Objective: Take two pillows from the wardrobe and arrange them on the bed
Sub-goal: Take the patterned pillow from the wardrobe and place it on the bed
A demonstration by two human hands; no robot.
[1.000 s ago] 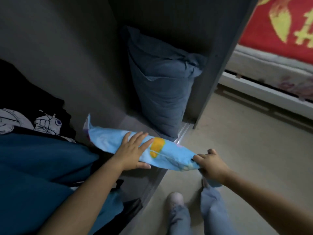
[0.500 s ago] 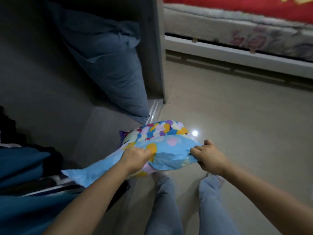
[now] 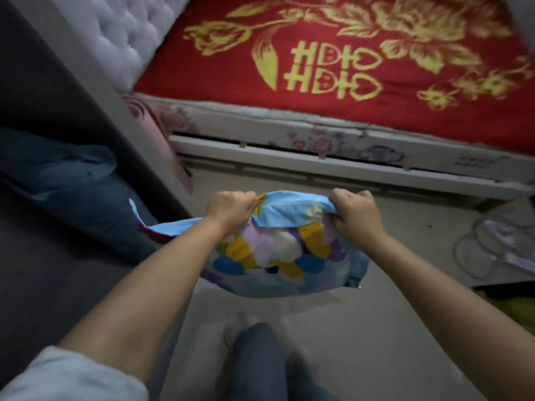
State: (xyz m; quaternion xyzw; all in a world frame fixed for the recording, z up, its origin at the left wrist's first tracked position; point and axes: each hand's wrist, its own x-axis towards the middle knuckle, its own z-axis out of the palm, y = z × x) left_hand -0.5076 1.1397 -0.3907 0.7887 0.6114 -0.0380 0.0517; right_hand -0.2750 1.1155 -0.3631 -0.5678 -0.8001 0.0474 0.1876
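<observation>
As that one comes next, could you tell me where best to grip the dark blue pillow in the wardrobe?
Probably its near, upper edge, reaching in from the open front: the dark blue pillow leans inside the wardrobe, its far end hidden.

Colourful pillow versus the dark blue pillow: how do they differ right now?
The colourful pillow is patterned, held in the air over the floor by the left hand and right hand. The dark blue pillow is plain, untouched, inside the wardrobe. Neither is on the bed.

Dim interior overall. Wardrobe (image 3: 43, 82) at 9 o'clock sits in deep shadow; bed (image 3: 347, 53) at 12 o'clock is brightest. Motion blur throughout, wide-angle bending at edges, no glare.
</observation>
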